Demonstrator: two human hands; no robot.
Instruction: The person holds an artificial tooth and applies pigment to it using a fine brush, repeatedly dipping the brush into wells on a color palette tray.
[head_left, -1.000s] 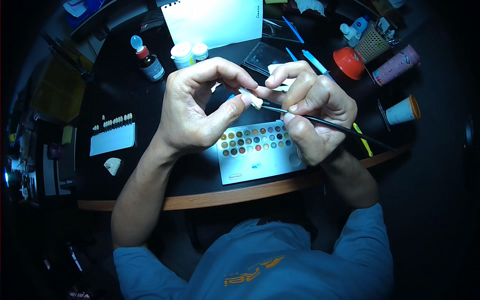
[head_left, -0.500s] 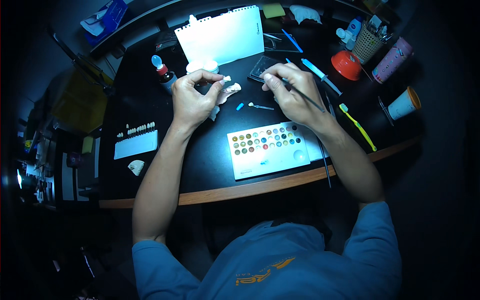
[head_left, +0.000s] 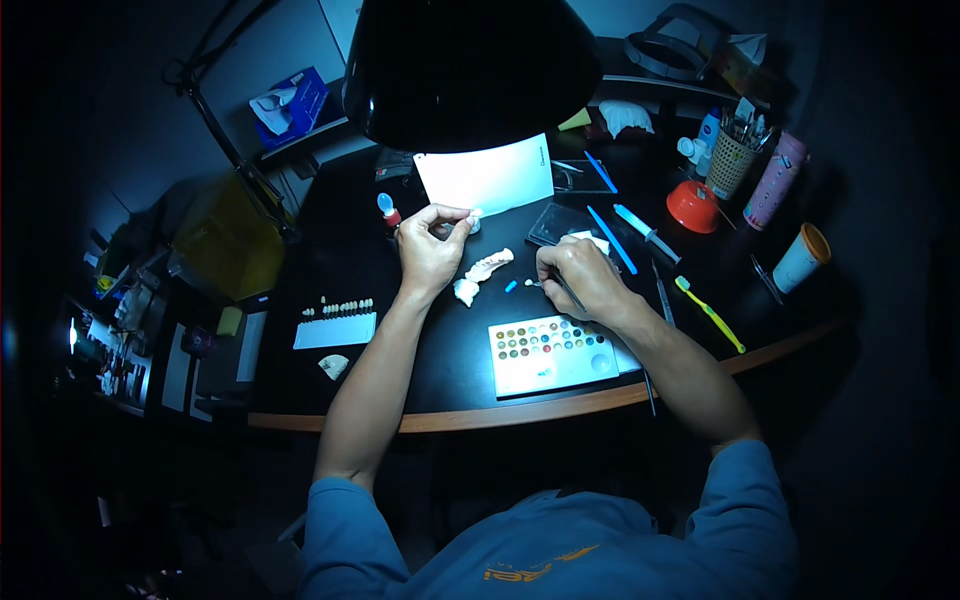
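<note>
My left hand is raised over the table, thumb and forefinger pinching a small whitish piece that looks like a dental crown. Beneath it lie pinkish-white plaster dental model pieces. My right hand is closed round a thin dark brush, its tip hidden by the fingers. Just left of those fingers is a small white tooth-like piece, with a tiny blue piece beside it. Close below the right hand rests a white palette with rows of coloured wells.
A black lamp shade hangs over the back. To the left are a tooth shade guide and a fan-shaped piece. Toward the right lie a syringe, a yellow toothbrush, a red bowl and a cup.
The view has tipped upward, bringing the lamp shade in. My right hand has come down with the brush to beside the small tooth-like piece. My left hand still pinches its whitish piece.
</note>
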